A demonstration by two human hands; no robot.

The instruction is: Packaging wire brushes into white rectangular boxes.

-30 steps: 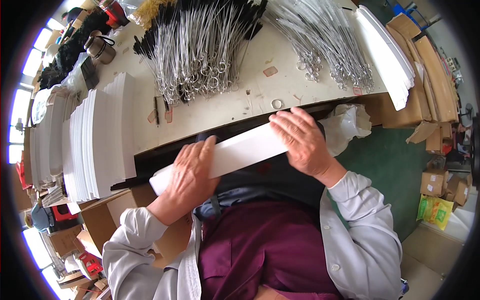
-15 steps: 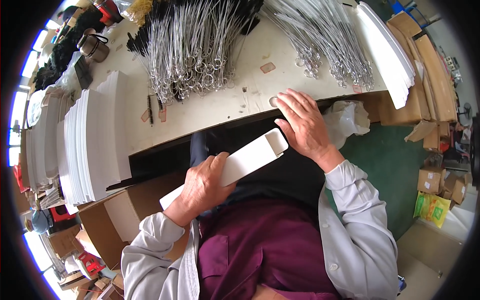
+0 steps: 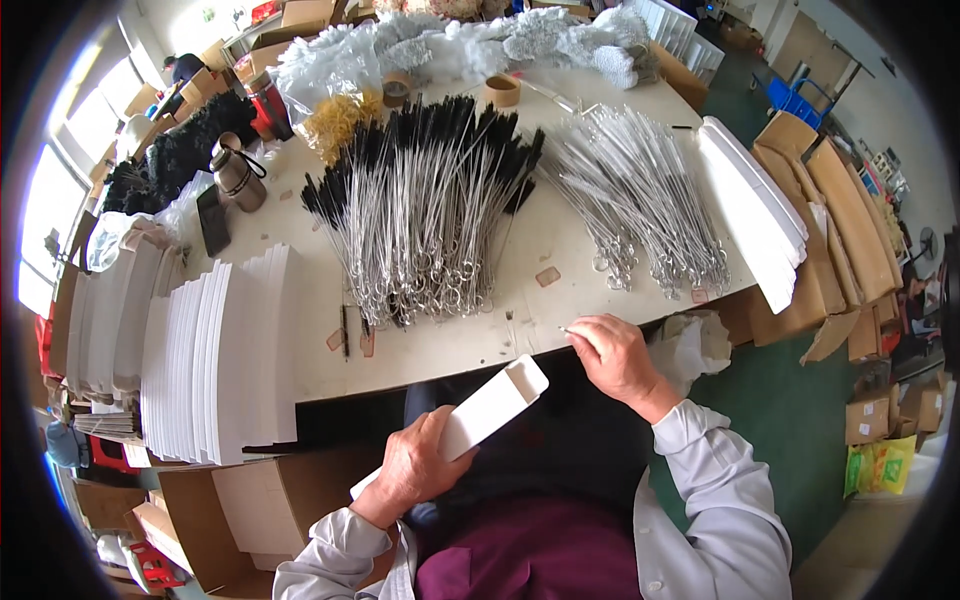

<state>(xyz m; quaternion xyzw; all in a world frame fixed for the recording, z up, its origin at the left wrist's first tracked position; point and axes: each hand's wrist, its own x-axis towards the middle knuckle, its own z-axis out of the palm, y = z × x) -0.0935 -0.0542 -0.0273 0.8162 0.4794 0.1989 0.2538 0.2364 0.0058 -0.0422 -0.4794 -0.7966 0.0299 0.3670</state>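
A long, slim white cardboard box (image 3: 488, 415) slants up to the right in front of the table edge. My left hand (image 3: 418, 465) is wrapped round its lower part. The box's upper end is open and faces my right hand. At the table's near edge my right hand (image 3: 618, 362) is closed in a pinch. A tiny pale piece (image 3: 564, 330) pokes out between its thumb and fingers; too little shows to tell its kind. Beyond my hands lie a big heap of black-tipped wire brushes (image 3: 425, 230) and, to the right, a pile of pale-bristled wire brushes (image 3: 650, 200), their ring ends toward me.
White folded cartons (image 3: 225, 350) stand in rows at the left, more white cartons (image 3: 750, 200) lie at the right. A metal flask (image 3: 238, 180), tape rolls (image 3: 502, 91) and bagged white goods (image 3: 470, 45) are farther back. An open cardboard box (image 3: 235, 510) is below left.
The view has tilted up, showing more of the far table. My right hand's fingers, spread beside a small round pale piece before, have closed into a pinch. My left hand keeps its hold on the box.
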